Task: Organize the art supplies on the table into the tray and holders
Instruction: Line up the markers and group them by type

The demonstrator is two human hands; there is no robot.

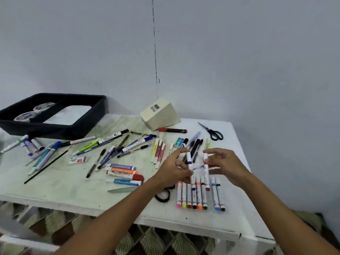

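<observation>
Holding one white paint marker apiece, the two hands hover over the near right part of the white table (230, 133). The left hand (173, 170) has its fingers closed round a white marker with a dark blue band and blue tip (190, 170); the right hand (225, 165) pinches a white marker with a red tip (206, 172). Both markers stand nearly upright, tips down, long axes roughly parallel and just beside each other, between the two hands.

Directly beneath them lies a row of similar white markers with coloured tips (200, 195), set side by side with long axes running toward the person; a gap shows within the row toward its right end.

The dark rectangular fabric tray (55, 129) sits at the far left corner, well apart from the hands and nearer the left one. It holds two rolls of tape (35, 112). A cream wedge-shaped block (161, 113), possibly a holder, stands at the far edge, tipped on its side.

Judgement: any carry to the tray runs leftward across the scatter of pens and markers (110, 150); a high path avoids them. Black-handled scissors (213, 132) lie at the far right, clear of that path. A second black loop handle (162, 195) lies partly hidden under the left forearm.
</observation>
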